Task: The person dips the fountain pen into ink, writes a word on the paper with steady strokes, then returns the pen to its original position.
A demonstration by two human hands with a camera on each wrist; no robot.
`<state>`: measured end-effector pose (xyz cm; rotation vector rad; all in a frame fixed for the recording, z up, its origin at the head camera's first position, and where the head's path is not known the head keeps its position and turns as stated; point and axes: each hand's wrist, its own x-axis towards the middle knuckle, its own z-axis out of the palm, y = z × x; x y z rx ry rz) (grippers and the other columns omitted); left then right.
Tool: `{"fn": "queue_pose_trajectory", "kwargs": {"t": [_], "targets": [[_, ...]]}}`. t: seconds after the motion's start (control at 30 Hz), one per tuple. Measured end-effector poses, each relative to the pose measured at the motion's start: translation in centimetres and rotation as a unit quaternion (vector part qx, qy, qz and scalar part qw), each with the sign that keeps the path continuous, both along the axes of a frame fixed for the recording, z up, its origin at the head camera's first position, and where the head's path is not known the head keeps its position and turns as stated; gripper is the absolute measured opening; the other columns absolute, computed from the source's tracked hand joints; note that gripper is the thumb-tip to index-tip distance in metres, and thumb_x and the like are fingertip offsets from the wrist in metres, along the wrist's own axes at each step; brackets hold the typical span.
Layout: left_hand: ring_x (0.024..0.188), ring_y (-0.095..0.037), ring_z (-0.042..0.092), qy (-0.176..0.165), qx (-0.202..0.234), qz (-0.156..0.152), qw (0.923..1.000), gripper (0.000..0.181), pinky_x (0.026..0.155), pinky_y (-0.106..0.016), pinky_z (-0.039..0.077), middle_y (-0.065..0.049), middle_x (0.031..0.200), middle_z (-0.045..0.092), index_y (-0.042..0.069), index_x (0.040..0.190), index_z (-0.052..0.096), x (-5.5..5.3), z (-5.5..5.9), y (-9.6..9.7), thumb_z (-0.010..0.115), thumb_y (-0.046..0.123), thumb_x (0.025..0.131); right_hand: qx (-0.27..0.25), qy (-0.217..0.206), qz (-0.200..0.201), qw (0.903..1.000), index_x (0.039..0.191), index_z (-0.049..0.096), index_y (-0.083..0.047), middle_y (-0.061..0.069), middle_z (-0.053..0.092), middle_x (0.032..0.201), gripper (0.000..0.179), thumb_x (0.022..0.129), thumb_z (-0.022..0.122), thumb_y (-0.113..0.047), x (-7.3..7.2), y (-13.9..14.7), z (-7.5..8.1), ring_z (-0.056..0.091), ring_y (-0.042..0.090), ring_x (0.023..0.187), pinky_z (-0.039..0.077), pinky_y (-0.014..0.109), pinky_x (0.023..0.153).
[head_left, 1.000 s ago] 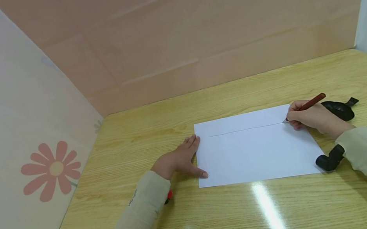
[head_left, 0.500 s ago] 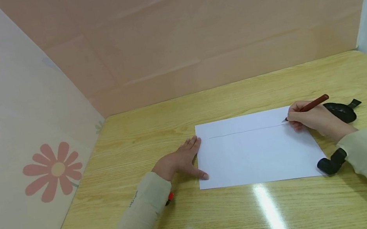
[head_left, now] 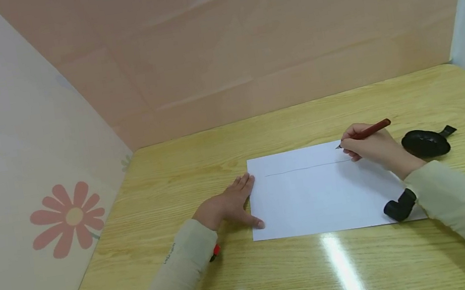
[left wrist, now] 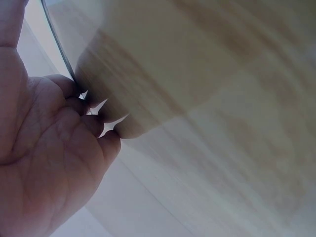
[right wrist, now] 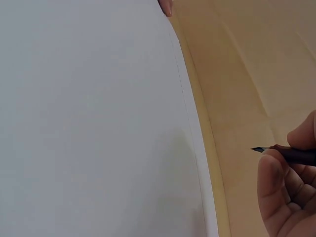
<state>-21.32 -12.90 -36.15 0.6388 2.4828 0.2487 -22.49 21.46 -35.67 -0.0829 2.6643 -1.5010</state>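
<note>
Paper (head_left: 309, 203) on surface (head_left: 173, 174). Left hand (head_left: 232, 202) spread at paper's left edge, gripping nothing. Right hand (head_left: 372, 146) pinches pen (head_left: 370, 130), nib (right wrist: 258, 149) seemingly lifted over paper's far right — careless dip could blot line (head_left: 308, 167) (slack left hand — paper could skid).

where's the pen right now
In the head view, right of centre, the pen is held in the right hand, its tip showing between the drawn line and the far edge of the paper.
</note>
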Motion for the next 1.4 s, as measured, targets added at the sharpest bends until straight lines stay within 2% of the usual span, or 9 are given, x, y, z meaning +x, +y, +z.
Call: {"fn": "queue_pose_trajectory", "kwargs": {"t": [0.3, 0.4, 0.63, 0.77, 1.07, 1.4], "targets": [[0.142, -0.018, -0.011, -0.003, 0.001, 0.001, 1.0000, 0.117, 0.115, -0.040, 0.004, 0.000, 0.156, -0.012, 0.013, 0.149, -0.005, -0.1, 0.0, 0.0, 0.073, 0.052, 0.072, -0.018, 0.017, -0.022, 0.9995, 0.095, 0.055, 0.000, 0.009, 0.059, 0.076, 0.019, 0.087, 0.054, -0.017, -1.2, -3.3, 0.3, 0.054, 0.012, 0.062, 0.051, 0.023, 0.058], [0.142, -0.019, -0.011, -0.001, 0.000, -0.003, 1.0000, 0.116, 0.115, -0.040, 0.004, -0.001, 0.156, -0.011, 0.012, 0.149, -0.004, -0.1, 0.1, 0.2, 0.073, 0.053, 0.072, -0.027, 0.008, -0.028, 0.9992, 0.095, 0.055, -0.001, 0.009, 0.059, 0.075, 0.019, 0.087, 0.054, -0.018, -1.7, -4.2, 0.0, 0.054, 0.012, 0.062, 0.051, 0.022, 0.058], [0.143, -0.019, -0.010, 0.007, -0.007, -0.011, 0.9999, 0.116, 0.115, -0.039, 0.005, -0.001, 0.156, -0.010, 0.012, 0.150, -0.004, -0.2, 0.2, 0.6, 0.072, 0.055, 0.072, -0.010, -0.030, -0.052, 0.9981, 0.093, 0.053, -0.005, 0.005, 0.058, 0.070, 0.019, 0.087, 0.052, -0.023, -2.2, -4.9, -0.9, 0.054, 0.013, 0.061, 0.045, 0.023, 0.057], [0.142, -0.018, -0.010, 0.005, -0.007, -0.010, 0.9999, 0.116, 0.115, -0.039, 0.005, 0.000, 0.156, -0.011, 0.013, 0.149, -0.004, -0.1, 0.3, 0.7, 0.072, 0.054, 0.072, -0.003, -0.032, -0.067, 0.9972, 0.089, 0.053, -0.006, 0.002, 0.057, 0.067, 0.020, 0.086, 0.052, -0.026, -2.4, -4.7, -1.3, 0.053, 0.014, 0.059, 0.043, 0.025, 0.056], [0.142, -0.019, -0.010, 0.004, -0.004, -0.010, 0.9999, 0.117, 0.115, -0.040, 0.005, -0.001, 0.156, -0.011, 0.012, 0.149, -0.004, -0.1, 0.4, 0.7, 0.073, 0.053, 0.072, 0.026, -0.007, -0.072, 0.9970, 0.085, 0.056, -0.006, 0.000, 0.057, 0.060, 0.019, 0.084, 0.052, -0.024, -2.3, -4.2, -1.8, 0.052, 0.012, 0.056, 0.041, 0.025, 0.054], [0.142, -0.019, -0.011, 0.007, -0.004, -0.013, 0.9999, 0.117, 0.115, -0.040, 0.004, -0.001, 0.156, -0.011, 0.012, 0.149, -0.004, 0.0, 0.4, 0.7, 0.073, 0.054, 0.072, 0.097, 0.060, -0.053, 0.9921, 0.072, 0.056, -0.009, -0.002, 0.051, 0.051, 0.015, 0.080, 0.054, -0.021, -1.7, -4.4, -1.5, 0.050, 0.017, 0.062, 0.036, 0.026, 0.057]]}}
